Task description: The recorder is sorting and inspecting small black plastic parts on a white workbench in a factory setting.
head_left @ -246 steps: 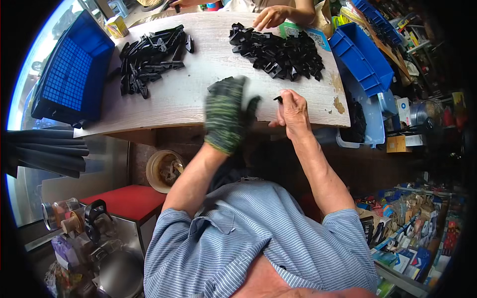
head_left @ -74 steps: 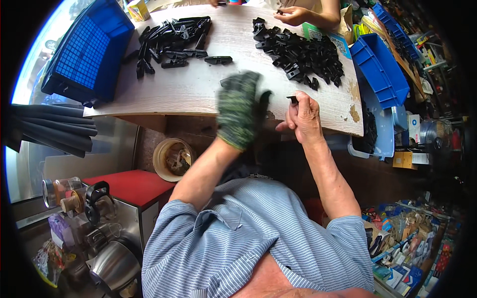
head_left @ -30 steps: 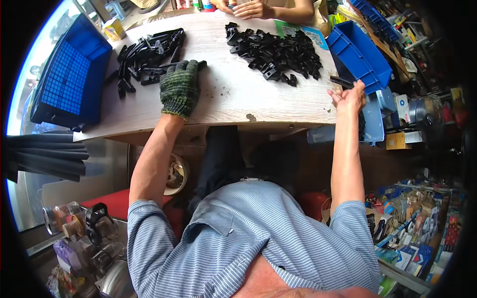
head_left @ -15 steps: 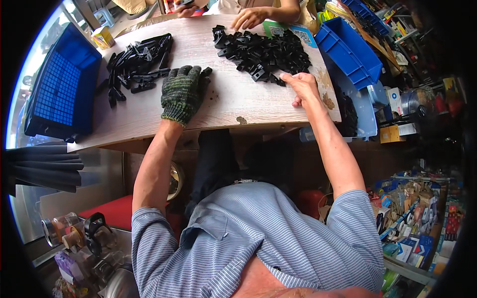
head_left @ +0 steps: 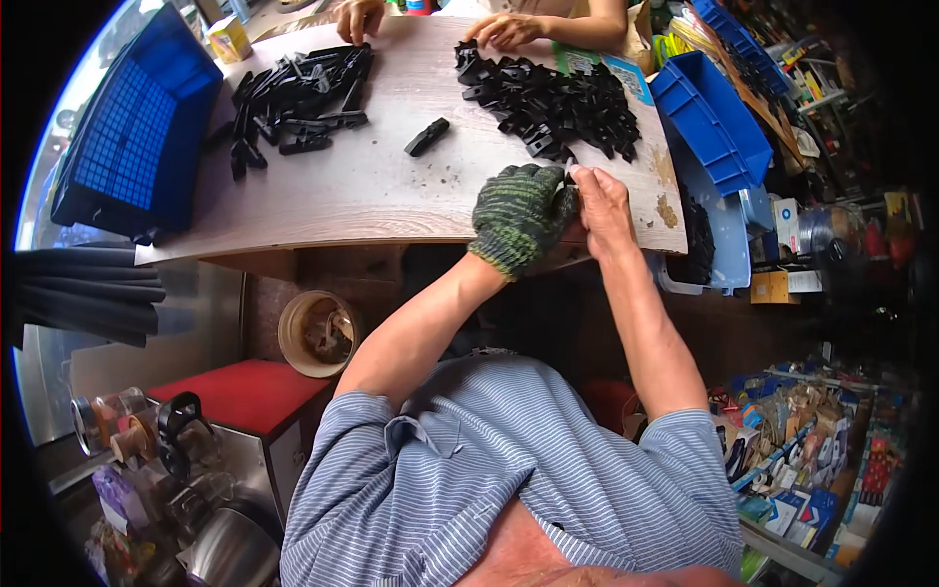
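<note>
My left hand (head_left: pixel 518 210), in a dark green knitted glove, meets my bare right hand (head_left: pixel 603 210) just above the table's front edge. Both are closed around a small black plastic part (head_left: pixel 570 170), mostly hidden by the fingers. Just beyond them lies a pile of small black plastic parts (head_left: pixel 558 103). A single longer black piece (head_left: pixel 426 137) rests on the table to the left of that pile. Farther left is a heap of long black pieces (head_left: pixel 303 93).
Across the table (head_left: pixel 342 196), another person's hands (head_left: pixel 507 31) touch both heaps. A blue crate (head_left: pixel 132 137) stands at the left edge, a blue bin (head_left: pixel 712 122) at the right. Below are a round bucket (head_left: pixel 318 333) and a red-topped cabinet (head_left: pixel 245 391).
My left hand let go of a black piece on the table and moved right to join my right hand. The other person's hand reached the left heap.
</note>
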### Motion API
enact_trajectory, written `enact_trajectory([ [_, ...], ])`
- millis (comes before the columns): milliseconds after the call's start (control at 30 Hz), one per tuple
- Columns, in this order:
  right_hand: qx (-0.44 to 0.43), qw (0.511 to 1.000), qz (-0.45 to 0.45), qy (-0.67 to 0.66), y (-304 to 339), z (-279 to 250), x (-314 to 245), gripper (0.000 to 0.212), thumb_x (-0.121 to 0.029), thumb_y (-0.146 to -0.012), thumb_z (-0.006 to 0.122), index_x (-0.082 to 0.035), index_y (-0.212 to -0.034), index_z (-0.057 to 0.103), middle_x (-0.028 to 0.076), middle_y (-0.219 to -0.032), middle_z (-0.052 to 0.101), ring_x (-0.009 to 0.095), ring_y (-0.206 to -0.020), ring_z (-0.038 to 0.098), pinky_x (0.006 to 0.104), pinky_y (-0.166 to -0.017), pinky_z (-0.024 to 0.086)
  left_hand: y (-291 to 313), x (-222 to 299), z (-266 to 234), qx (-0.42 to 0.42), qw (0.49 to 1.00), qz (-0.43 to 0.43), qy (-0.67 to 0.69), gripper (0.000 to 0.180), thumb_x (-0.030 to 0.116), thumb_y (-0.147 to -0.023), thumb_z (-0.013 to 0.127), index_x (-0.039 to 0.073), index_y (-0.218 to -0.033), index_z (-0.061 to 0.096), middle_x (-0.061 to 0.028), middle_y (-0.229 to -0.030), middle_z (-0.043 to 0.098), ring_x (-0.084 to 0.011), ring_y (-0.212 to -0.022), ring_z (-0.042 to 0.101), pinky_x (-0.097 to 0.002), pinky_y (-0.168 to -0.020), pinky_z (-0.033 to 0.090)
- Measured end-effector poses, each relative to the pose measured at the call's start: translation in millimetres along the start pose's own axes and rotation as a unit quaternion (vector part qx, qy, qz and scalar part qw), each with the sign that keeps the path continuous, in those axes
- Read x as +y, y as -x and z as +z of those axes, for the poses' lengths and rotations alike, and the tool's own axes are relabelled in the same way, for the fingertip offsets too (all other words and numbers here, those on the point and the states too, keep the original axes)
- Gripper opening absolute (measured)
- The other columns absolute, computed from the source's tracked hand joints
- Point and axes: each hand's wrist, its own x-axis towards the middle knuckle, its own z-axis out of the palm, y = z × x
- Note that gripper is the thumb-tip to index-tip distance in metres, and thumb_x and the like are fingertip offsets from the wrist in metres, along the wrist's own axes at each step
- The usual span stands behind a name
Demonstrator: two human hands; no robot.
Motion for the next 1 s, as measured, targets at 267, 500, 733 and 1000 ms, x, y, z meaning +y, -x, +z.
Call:
enact_trajectory([
  [267, -0.051, 0.997, 0.032, -0.057, 9.3, 17.9, 3.4, 0.026, -0.028, -0.098, 0.062, -0.009, -0.080, 0.062, -0.008, -0.059, 0.046, 0.003, -0.047, 0.041, 0.0238, -0.044, 0.037, 8.3, -4.3, -14.4, -0.028, 0.999, -0.017, -0.044, 0.015, 0.019, -0.085, 0.066, 0.009, -0.096, 0.065, -0.0137, -0.085, 0.066, -0.0358, -0.080, 0.061, -0.0483, -0.070, 0.048],
  [500, -0.018, 0.991, 0.075, -0.109, 23.4, 40.8, -13.5, 0.035, -0.035, -0.100, 0.053, -0.014, -0.072, 0.046, -0.004, -0.048, 0.029, 0.009, -0.040, 0.036, 0.0359, -0.037, 0.051, -4.9, -68.4, -83.4, 0.098, 0.949, -0.022, -0.299, 0.022, 0.028, -0.089, 0.066, 0.013, -0.105, 0.071, -0.0108, -0.090, 0.067, -0.0347, -0.087, 0.061, -0.0506, -0.076, 0.048],
  [733, 0.041, 0.985, 0.083, -0.143, 18.3, 43.0, -9.5, 0.038, -0.038, -0.099, 0.044, -0.015, -0.069, 0.041, -0.004, -0.050, 0.027, 0.010, -0.040, 0.032, 0.0384, -0.038, 0.053, 0.1, -58.7, -74.7, -0.009, 0.994, -0.029, -0.103, 0.012, 0.020, -0.092, 0.063, 0.010, -0.092, 0.068, -0.0154, -0.083, 0.066, -0.0379, -0.076, 0.063, -0.0484, -0.067, 0.050],
  [1000, 0.102, 0.982, 0.053, -0.147, 25.9, 48.1, -7.7, 0.026, -0.034, -0.097, 0.049, -0.015, -0.082, 0.056, -0.003, -0.070, 0.051, 0.009, -0.046, 0.044, 0.0233, -0.041, 0.039, 17.9, -22.9, -39.4, -0.085, 0.987, -0.027, 0.133, 0.023, 0.020, -0.099, 0.057, 0.003, -0.113, 0.063, -0.0194, -0.100, 0.066, -0.0395, -0.091, 0.065, -0.0462, -0.075, 0.051],
])
